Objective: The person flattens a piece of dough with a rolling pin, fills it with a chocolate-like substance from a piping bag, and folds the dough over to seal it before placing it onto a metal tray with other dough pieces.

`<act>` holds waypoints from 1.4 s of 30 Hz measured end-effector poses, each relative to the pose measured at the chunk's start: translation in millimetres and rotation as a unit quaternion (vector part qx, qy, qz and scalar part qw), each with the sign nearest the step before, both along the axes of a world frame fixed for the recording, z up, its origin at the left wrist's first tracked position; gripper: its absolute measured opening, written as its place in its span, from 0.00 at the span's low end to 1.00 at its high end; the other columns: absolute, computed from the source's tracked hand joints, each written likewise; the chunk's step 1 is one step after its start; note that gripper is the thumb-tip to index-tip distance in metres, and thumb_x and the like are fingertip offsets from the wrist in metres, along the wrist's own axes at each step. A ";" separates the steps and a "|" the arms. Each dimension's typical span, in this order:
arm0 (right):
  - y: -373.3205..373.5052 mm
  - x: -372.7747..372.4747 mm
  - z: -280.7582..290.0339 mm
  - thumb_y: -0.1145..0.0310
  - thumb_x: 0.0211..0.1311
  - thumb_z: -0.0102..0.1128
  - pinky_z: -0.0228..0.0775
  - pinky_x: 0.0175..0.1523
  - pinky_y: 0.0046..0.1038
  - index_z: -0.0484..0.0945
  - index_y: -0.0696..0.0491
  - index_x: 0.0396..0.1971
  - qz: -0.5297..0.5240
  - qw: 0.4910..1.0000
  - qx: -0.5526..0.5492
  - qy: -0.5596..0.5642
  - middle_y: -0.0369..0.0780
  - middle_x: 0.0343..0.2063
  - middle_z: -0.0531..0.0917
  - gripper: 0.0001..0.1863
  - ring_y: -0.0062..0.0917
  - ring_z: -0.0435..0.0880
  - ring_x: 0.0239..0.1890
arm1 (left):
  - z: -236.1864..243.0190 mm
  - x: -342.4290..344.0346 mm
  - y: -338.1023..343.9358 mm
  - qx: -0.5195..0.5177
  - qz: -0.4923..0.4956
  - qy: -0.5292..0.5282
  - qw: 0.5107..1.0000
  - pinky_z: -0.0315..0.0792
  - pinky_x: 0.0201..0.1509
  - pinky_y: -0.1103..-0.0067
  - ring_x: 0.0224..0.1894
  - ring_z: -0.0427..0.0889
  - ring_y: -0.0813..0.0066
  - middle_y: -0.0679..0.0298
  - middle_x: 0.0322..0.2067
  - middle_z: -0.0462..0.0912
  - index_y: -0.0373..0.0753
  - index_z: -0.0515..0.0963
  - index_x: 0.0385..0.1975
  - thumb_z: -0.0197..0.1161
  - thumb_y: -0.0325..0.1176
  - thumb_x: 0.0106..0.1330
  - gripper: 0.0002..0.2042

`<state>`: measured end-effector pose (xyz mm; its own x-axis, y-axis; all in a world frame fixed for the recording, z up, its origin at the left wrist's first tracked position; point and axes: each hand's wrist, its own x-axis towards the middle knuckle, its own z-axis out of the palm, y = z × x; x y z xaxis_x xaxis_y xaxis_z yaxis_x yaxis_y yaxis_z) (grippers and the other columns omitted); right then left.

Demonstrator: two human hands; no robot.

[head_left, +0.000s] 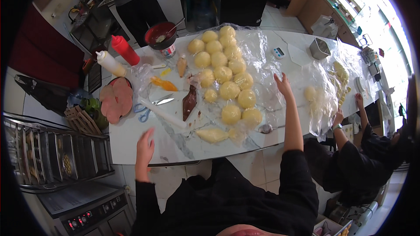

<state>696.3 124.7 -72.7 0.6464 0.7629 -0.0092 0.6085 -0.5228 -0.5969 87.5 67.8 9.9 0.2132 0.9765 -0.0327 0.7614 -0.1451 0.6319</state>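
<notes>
Several round yellow dough balls [223,74] lie in rows under clear plastic film [258,48] on the white marbled table [175,148]. My right hand [284,86] is just right of the dough balls, at the film's right part, fingers stretched and holding nothing; whether it touches the film I cannot tell. Over the table's front left edge is my left hand [145,148], slightly blurred, fingers extended, with nothing visible in it. Nearest to it are blue-handled scissors [142,112] and a long white stick [164,113]. A brown-filled piping bag [189,103] and a pale yellow one [211,135] lie in the middle.
At the left stand a red squeeze bottle [125,50], a white one [111,63] and a plate of pink meat slices [116,100]. A red bowl [160,35] sits behind, a timer [278,53] and metal container [320,48] at the right. Co-workers' hands [339,117] work at the right end.
</notes>
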 end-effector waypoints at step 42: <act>370.4 -84.4 32.3 0.64 0.33 0.70 0.79 0.33 0.35 0.81 0.49 0.35 0.290 0.952 -0.024 0.096 0.43 0.30 0.82 0.21 0.32 0.83 0.32 | 33.6 -9.3 -3.4 0.284 0.344 -0.269 0.854 0.60 0.59 0.71 0.43 0.68 0.73 0.63 0.36 0.66 0.37 0.62 0.36 0.52 0.20 0.62 0.07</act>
<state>611.9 495.1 -40.4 0.0990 0.9869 -0.1276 0.6857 -0.1606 -0.7099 78.1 64.4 43.5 -0.5827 0.7022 0.4091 0.4117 -0.1790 0.8936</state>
